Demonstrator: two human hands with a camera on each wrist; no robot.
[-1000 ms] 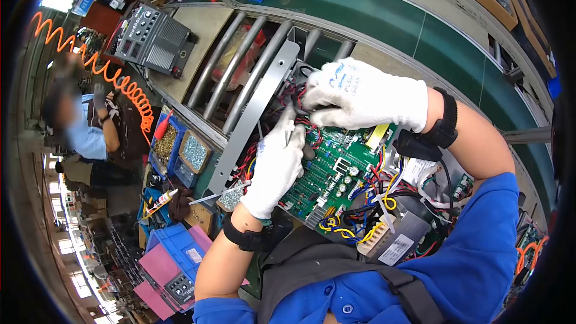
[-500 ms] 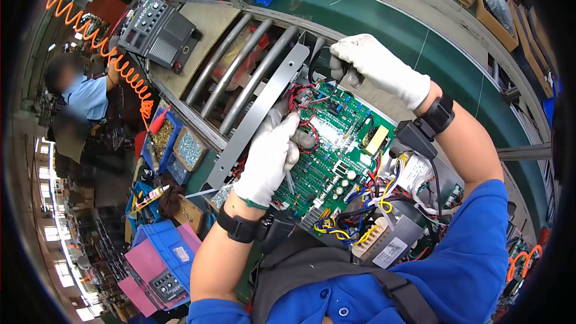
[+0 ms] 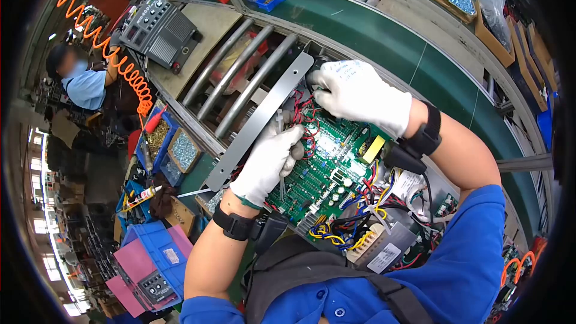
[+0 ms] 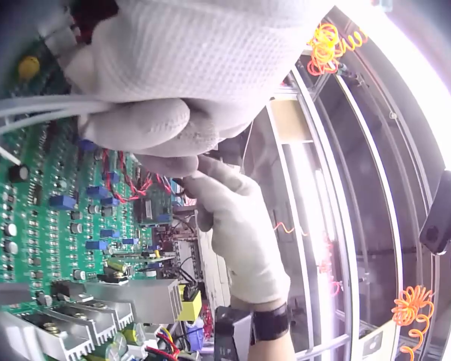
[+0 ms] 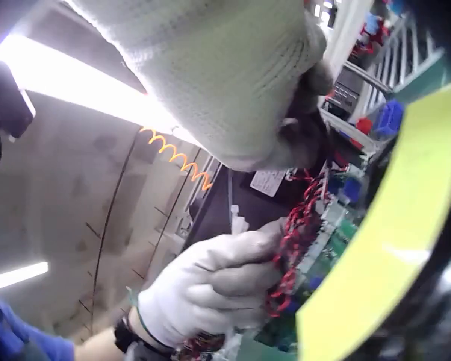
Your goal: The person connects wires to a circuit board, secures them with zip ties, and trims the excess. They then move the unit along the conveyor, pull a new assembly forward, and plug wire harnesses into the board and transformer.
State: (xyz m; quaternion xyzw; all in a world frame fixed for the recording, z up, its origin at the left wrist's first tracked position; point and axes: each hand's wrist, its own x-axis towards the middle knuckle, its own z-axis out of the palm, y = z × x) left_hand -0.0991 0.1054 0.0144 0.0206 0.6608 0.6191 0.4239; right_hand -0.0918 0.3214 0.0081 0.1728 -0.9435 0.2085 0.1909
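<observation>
Your gloved left hand [image 3: 267,162] is curled round a white cable tie [image 3: 279,119] and a bundle of red wires [image 3: 307,121] on the green circuit board [image 3: 327,168]. The board lies in front of you on the roller worktop [image 3: 234,66]. Your right hand [image 3: 354,93], held apart from the left, pinches a black cable [image 3: 313,76] at the board's far edge, just beside the grey metal bar [image 3: 258,123].

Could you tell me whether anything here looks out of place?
Nothing looks damaged or spilled. Only the yellow, blue and black wires at the circuit board's near edge lie loosely tangled. The left hand grips cable ties, the right hand a dark part.
</observation>
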